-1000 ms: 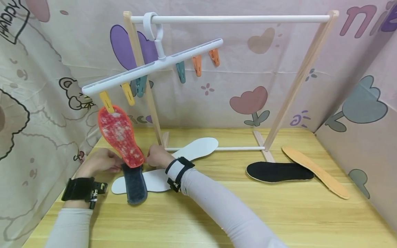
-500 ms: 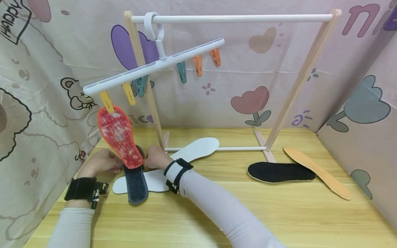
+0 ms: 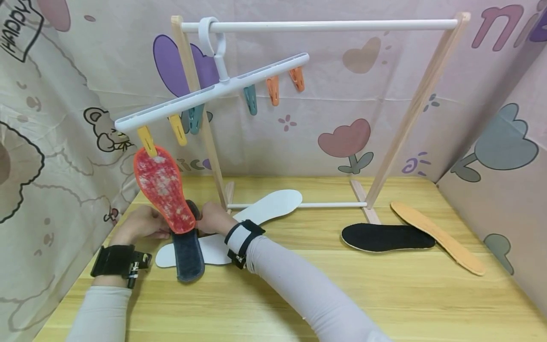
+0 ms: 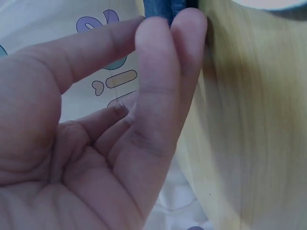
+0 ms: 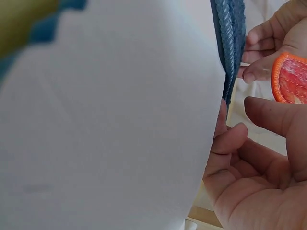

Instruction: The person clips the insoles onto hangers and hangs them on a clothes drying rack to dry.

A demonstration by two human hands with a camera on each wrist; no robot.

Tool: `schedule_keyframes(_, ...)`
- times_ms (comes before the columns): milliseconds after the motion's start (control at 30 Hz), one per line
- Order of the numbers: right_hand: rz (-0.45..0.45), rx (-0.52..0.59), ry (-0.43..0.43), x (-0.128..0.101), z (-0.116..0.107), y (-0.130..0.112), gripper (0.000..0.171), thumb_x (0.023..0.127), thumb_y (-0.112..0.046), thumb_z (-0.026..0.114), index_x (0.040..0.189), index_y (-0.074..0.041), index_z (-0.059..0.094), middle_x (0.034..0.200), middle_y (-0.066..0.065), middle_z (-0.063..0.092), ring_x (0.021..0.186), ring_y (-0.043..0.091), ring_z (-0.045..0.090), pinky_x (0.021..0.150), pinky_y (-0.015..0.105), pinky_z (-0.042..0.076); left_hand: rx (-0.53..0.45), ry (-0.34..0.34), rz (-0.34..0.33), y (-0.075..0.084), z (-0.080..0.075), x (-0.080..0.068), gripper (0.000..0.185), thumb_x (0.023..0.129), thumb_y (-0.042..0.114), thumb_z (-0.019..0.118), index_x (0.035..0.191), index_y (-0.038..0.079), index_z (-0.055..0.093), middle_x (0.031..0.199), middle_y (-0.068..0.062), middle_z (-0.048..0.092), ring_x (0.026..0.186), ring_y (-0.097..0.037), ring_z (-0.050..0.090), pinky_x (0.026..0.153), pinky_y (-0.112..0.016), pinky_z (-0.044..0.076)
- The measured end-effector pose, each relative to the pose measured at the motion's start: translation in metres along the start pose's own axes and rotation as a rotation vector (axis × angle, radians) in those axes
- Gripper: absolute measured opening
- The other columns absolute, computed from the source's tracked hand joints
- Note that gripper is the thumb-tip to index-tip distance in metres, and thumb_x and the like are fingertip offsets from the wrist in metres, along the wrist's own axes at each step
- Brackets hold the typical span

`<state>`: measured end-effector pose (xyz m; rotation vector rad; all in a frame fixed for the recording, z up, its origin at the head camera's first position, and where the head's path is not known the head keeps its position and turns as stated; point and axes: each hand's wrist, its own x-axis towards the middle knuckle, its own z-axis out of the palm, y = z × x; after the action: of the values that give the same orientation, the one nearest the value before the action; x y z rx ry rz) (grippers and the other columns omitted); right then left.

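A dark blue insole [image 3: 188, 254] lies across a white insole [image 3: 215, 249] on the wooden table [image 3: 273, 294]. Its far end is lifted a little behind a red insole [image 3: 164, 190], which hangs from a yellow clip [image 3: 147, 141] on the white hanger [image 3: 213, 90]. My left hand [image 3: 164, 232] pinches the blue insole's far end [image 4: 160, 7] between thumb and fingers [image 4: 187, 28]. My right hand [image 3: 204, 221] is at the same end from the other side. In the right wrist view its loosely curled fingers [image 5: 228, 139] touch the edge below the blue insole [image 5: 230, 43], thumb apart.
A wooden drying rack [image 3: 410, 118] with a white top bar stands at the back. The hanger carries several spare clips [image 3: 272, 90]. A second white insole [image 3: 273, 204], a black insole [image 3: 386, 237] and a tan insole [image 3: 440, 242] lie on the table. Patterned cloth walls surround it.
The far end of the dark blue insole has come up slightly behind the red insole. Both hands have barely shifted.
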<state>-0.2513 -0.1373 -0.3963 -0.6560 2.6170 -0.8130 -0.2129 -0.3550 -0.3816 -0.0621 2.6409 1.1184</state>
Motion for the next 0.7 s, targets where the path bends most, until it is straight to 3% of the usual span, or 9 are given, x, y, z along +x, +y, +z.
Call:
schedule_keyframes(167,0.012,0.002,0.007,-0.001,0.0007,-0.0009,0.055,0.104,-0.025,0.071,0.052,-0.014,0.057,0.047,-0.008,0.047,0.044,0.006,0.044,0.045,0.018,0.035,-0.006,0.008,0.0,-0.0008,0.0002,0.0007,0.023,0.096,0.006,0.073,0.107,-0.014,0.072,0.081,-0.008,0.079,0.071,-0.018,0.078,0.067,-0.029,0.063)
schedule_keyframes(367,0.053,0.041,0.023,-0.0038,0.0004,-0.0037,0.046,0.104,-0.023,0.071,0.062,-0.008,0.07,0.05,-0.006,0.056,0.046,0.006,0.049,0.046,0.018,0.037,-0.032,0.008,0.009,-0.0015,0.0005,0.0016,0.028,0.098,0.0,0.068,0.118,-0.019,0.067,0.094,-0.018,0.08,0.078,-0.02,0.079,0.072,-0.031,0.065)
schedule_keyframes(700,0.122,0.203,0.102,-0.0087,0.0034,-0.0049,0.027,0.101,-0.02,0.077,0.079,-0.005,0.079,0.061,0.001,0.07,0.051,0.005,0.061,0.049,0.016,0.045,-0.064,0.013,0.062,-0.0012,0.0008,0.0016,0.03,0.102,0.001,0.063,0.122,-0.021,0.065,0.098,-0.019,0.081,0.081,-0.021,0.08,0.073,-0.032,0.066)
